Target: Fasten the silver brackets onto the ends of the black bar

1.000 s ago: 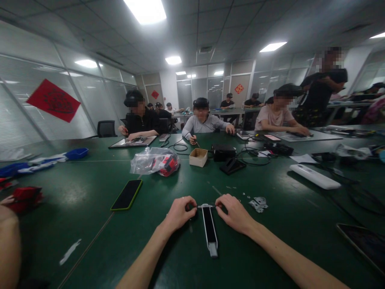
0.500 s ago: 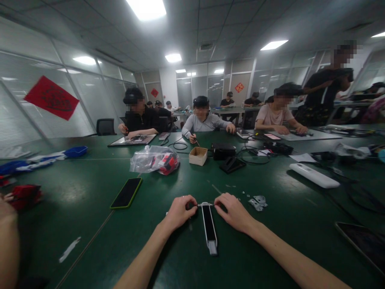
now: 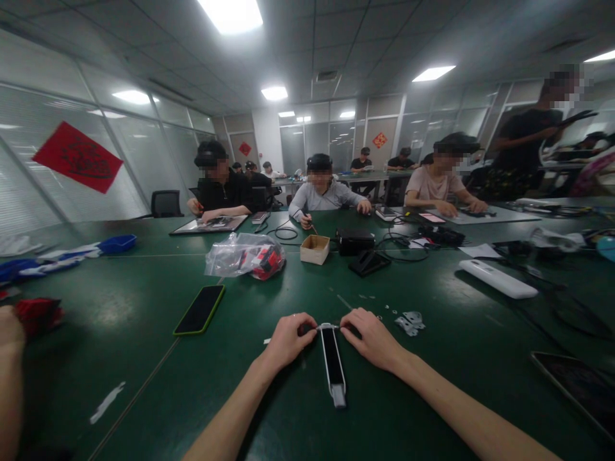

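A long, narrow white-framed piece with a black middle (image 3: 332,358) lies on the green table, its light grey end (image 3: 339,396) toward me. A thin, light-coloured crosspiece (image 3: 328,327) runs across its far end. To the left of that end, my left hand (image 3: 291,339) pinches the crosspiece's tip between thumb and fingertips. My right hand (image 3: 369,336) does the same on the opposite side. Both hands rest low at the table, and the fingertips cover the crosspiece's ends. Small cut plastic-like scraps (image 3: 410,323) lie right of my right hand.
A green-edged phone (image 3: 199,310) lies left, a clear bag with red contents (image 3: 247,256) ahead. Beyond stand a small open box (image 3: 315,250) and a black box (image 3: 354,241). A white oblong device (image 3: 498,279) and dark tablet-like device (image 3: 574,387) lie right. Several people sit opposite.
The view has shifted slightly. Both hands keep their pinch at the crosspiece's ends with hardly any movement. A standing person in the right background has moved their arms.
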A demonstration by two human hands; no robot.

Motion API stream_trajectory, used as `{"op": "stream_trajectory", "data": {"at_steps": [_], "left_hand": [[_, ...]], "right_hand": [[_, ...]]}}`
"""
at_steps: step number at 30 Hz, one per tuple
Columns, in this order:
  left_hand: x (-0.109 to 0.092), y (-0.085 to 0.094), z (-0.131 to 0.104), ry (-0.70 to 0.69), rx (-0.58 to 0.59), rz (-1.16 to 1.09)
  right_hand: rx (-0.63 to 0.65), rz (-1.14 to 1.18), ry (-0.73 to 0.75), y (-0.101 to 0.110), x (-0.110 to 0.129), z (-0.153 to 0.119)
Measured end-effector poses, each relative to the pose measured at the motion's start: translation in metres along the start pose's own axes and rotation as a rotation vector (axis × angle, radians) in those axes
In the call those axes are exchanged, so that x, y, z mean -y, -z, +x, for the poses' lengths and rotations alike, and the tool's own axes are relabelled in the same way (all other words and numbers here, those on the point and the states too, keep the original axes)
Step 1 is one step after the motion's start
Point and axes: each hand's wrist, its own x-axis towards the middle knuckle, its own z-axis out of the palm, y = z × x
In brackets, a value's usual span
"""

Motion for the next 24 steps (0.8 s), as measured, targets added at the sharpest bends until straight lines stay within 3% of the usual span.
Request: {"op": "stream_trajectory", "data": {"at_steps": [24], "left_hand": [[0.0035, -0.0042, 0.0007, -0.03, -0.018, 0.017]], "right_hand": [[0.008, -0.071, 0.025, 0.0035, -0.0005, 0.0007]]}}
